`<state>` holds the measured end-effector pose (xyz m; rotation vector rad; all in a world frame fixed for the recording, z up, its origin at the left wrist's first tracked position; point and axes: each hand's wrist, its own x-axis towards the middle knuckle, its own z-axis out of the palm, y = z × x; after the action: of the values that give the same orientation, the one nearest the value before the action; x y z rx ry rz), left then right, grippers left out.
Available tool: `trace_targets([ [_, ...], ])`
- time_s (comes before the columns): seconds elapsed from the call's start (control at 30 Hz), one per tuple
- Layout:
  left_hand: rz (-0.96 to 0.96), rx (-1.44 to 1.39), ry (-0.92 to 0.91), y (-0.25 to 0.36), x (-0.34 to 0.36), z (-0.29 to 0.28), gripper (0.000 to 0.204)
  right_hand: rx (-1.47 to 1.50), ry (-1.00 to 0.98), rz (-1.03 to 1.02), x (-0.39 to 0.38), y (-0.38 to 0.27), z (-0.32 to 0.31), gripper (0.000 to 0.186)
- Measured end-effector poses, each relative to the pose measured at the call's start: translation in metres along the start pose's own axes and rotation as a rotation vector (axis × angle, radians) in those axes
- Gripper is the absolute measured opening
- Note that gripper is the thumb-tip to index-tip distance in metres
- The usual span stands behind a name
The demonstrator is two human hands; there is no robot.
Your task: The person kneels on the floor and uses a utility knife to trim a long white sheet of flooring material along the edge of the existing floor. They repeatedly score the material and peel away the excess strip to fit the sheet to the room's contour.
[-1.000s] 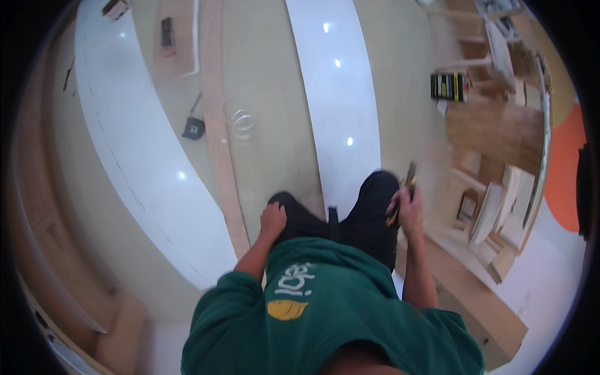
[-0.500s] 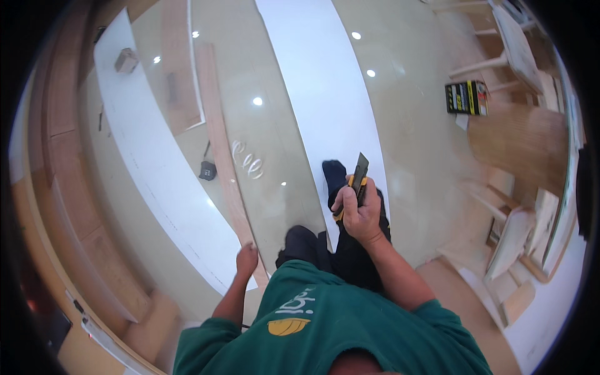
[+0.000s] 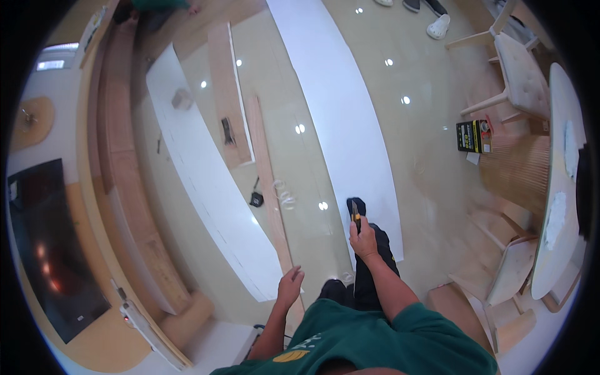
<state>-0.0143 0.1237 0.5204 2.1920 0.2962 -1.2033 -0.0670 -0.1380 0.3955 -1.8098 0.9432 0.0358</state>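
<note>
Knife (image 3: pixel 356 215), slim and metal-bladed, juts from the right hand (image 3: pixel 362 239).

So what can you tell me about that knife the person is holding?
The utility knife is a slim hand tool with a dark body, yellow parts near the front and a greyish blade that looks like metal. The blade is out, its pointed end facing away from the person. The right hand grips the handle and hides most of it. In the picture it appears in front of the person's dark-covered foot, over the broad white strip; the blade does not appear to be cutting anything.
</note>
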Motion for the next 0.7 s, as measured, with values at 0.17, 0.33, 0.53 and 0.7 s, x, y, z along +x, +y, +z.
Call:
trace_targets([
  [0.17, -0.123, 0.113, 0.075, 0.019, -0.045, -0.065, 0.045, 0.257, -0.133, 0.407, -0.009, -0.017, -0.039, 0.026],
  [0.33, -0.164, 0.012, 0.078, 0.076, -0.086, -0.094, 0.049, 0.573, -0.138, 0.619, -0.008, -0.033, -0.112, 0.024],
  [0.53, -0.175, -0.105, 0.092, 0.093, -0.118, -0.099, 0.044, 0.25, -0.132, 0.508, 0.023, -0.109, -0.195, 0.022],
  [0.7, -0.196, -0.059, 0.154, 0.102, -0.106, -0.12, 0.043, 0.089, -0.144, 0.384, 0.061, -0.192, -0.202, 0.021],
])
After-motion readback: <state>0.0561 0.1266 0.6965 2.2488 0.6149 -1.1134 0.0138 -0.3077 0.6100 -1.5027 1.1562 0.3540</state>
